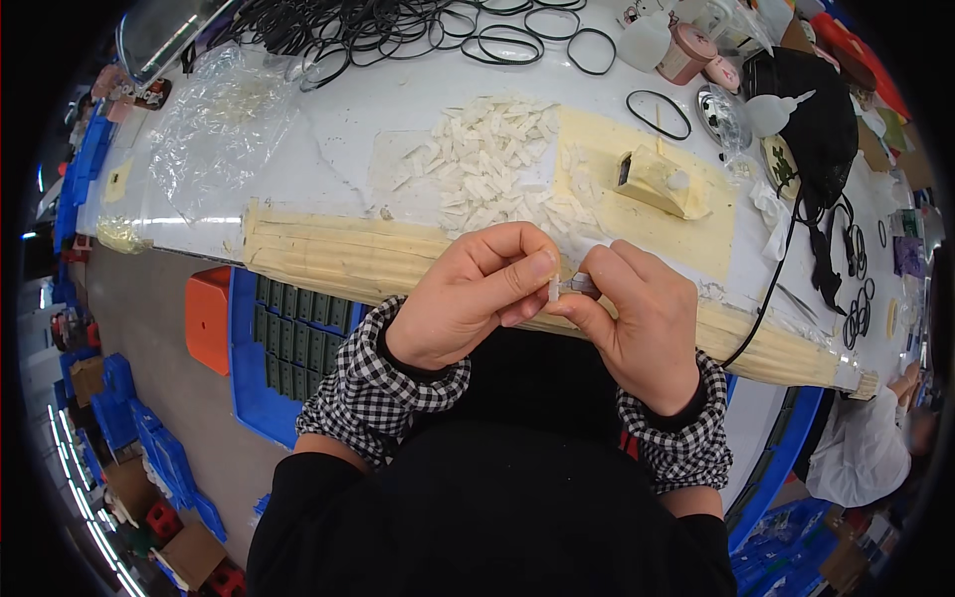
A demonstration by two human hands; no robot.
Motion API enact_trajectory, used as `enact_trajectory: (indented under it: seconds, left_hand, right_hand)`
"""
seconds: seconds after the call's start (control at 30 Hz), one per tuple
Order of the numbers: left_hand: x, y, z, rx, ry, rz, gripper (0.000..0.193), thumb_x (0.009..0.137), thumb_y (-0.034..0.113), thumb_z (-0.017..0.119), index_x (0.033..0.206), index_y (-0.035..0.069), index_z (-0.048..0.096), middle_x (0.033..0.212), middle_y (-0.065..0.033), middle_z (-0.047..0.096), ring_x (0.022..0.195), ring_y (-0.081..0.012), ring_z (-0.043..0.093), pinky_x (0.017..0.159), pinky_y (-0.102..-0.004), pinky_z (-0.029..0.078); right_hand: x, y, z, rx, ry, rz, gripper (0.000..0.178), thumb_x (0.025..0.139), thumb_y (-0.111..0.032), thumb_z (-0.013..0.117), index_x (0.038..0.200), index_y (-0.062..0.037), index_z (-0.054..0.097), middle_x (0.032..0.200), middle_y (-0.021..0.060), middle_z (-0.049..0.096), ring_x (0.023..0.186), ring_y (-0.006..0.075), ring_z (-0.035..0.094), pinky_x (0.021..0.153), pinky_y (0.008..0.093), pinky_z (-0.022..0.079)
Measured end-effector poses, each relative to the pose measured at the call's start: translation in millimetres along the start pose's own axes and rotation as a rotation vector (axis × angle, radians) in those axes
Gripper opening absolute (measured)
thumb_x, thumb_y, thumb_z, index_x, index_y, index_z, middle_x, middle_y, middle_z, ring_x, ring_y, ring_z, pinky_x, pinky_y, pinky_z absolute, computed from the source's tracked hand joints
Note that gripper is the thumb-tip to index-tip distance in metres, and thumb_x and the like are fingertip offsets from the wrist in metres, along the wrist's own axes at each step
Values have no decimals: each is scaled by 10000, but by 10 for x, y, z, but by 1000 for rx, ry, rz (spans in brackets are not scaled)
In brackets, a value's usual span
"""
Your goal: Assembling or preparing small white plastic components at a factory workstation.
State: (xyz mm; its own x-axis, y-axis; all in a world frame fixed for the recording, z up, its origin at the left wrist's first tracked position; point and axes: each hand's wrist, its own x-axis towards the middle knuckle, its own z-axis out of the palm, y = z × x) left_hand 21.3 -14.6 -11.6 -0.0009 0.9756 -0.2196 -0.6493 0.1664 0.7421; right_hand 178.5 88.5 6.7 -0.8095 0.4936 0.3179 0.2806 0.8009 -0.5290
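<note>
Close together above the near table edge, my left hand (476, 291) and my right hand (640, 318) work with bent fingers. Thumb and fingertips of the left pinch a small white strip (554, 290), held roughly upright. Between the right thumb and forefinger is a small grey piece (579, 283), its end close to the strip; its kind is mostly hidden by the fingers. Just beyond both hands lies a loose pile of small white strips (487, 159). To its right, a tape-covered block (662, 184) rests on a pale yellow sheet (711, 239).
Black rubber rings (504, 45) are heaped at the back. Crumpled clear plastic (214, 134) lies left, a black bag (806, 114) and squeeze bottle (645, 40) right. Yellow tape (338, 251) pads the front edge. Below stand a blue crate (261, 393) and orange stool (207, 320).
</note>
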Motion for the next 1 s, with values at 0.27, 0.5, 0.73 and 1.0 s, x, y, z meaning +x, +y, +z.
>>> enact_trajectory:
  seconds: [0.27, 0.5, 0.73, 1.0]
  left_hand:
    - [9, -12, -3, 14, 2, 5, 175, 983, 202, 519, 886, 55, 525, 797, 23, 491, 653, -10, 438, 537, -154, 348]
    - [-17, 9, 76, 105, 211, 12, 185, 983, 196, 512, 869, 53, 540, 768, 4, 559, 631, -30, 482, 520, -164, 361]
    - [-4, -26, 31, 169, 323, 102, 157, 964, 145, 542, 835, 56, 529, 795, -52, 631, 611, -39, 509, 492, -168, 365]
    - [-6, -15, 46, 204, 358, 105, 149, 953, 115, 544, 818, 58, 521, 845, -99, 673, 571, -22, 490, 475, -151, 363]
  right_hand:
    - [-13, 12, -15, -11, -28, -1, 356, 760, -429, 701, 723, -111, 547, 597, 23, 454, 520, 205, 516, 456, 328, 395]
    - [-17, 78, -10, 105, 1, 81, 338, 774, -357, 726, 756, -74, 543, 647, 45, 521, 549, 222, 545, 477, 314, 418]
    - [-91, 199, -38, 94, 93, 299, 177, 807, -137, 709, 858, -21, 586, 737, 102, 568, 606, 251, 594, 547, 307, 465]
    - [-120, 246, 5, 62, 126, 282, 103, 801, -15, 657, 890, -24, 606, 776, 105, 580, 641, 260, 611, 567, 313, 470]
